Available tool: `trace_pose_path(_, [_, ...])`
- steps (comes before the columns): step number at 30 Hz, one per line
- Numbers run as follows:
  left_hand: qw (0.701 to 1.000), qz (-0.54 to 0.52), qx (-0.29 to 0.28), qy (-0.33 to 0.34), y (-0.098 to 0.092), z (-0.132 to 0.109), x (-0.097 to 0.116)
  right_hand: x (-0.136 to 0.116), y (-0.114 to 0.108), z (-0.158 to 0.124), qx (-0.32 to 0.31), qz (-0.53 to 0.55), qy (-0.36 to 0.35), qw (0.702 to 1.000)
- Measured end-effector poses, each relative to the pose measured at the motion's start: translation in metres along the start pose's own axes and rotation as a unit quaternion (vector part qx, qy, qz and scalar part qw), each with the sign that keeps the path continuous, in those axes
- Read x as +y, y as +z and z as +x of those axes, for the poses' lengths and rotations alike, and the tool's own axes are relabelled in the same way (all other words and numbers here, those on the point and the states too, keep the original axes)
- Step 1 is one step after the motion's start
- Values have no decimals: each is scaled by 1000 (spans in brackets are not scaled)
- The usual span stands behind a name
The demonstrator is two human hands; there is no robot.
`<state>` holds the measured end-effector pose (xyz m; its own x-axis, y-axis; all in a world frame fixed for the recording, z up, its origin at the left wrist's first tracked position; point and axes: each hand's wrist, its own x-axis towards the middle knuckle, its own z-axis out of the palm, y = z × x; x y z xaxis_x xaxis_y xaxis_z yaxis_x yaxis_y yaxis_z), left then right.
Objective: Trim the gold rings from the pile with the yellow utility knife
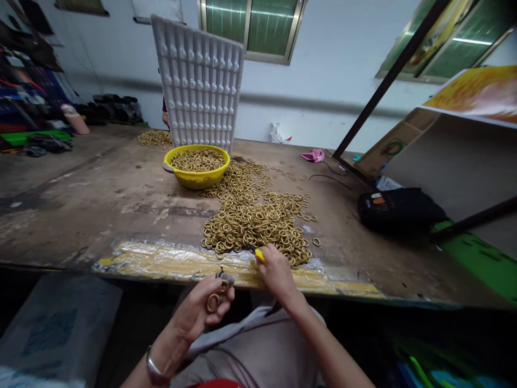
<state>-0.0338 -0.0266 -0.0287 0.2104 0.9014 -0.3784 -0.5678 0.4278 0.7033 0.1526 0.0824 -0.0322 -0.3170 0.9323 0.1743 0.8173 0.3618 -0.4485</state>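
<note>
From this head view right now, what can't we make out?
All in the head view:
- Yellow-handled tool: right hand covers most of the handle; its dark tip blurs into the ring pile.
- Held rings: exact count unclear, partly covered by the left hand's fingers.
- Yellow bowl: inside bottom hidden by its rings.
- Person behind the grey panel: mostly hidden by it.

Tabletop (121,215): softly lit, dark below near edge
Metal rings (258,221): small glints, slightly soft
Window panes (269,32): streaked by glare
Clear film (161,258): bright near-edge highlights
View borders: stretched
</note>
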Motion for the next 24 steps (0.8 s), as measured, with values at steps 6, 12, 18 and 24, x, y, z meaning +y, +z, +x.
trace_pose_path(6, [998, 11, 59, 23, 9, 18, -3, -35, 2, -21, -139, 529, 145, 824])
trace_pose_path(12, [995, 71, 15, 74, 15, 19, -6, -52, 10, -34, -109, 638, 200, 736])
trace_pose_path(18, [989, 100, 48, 97, 20, 15, -7, -59, 10, -40, -74, 616, 208, 756])
trace_pose_path(24, [990, 64, 51, 119, 26, 9, -1, -60, 4, -42, -72, 579, 177, 793])
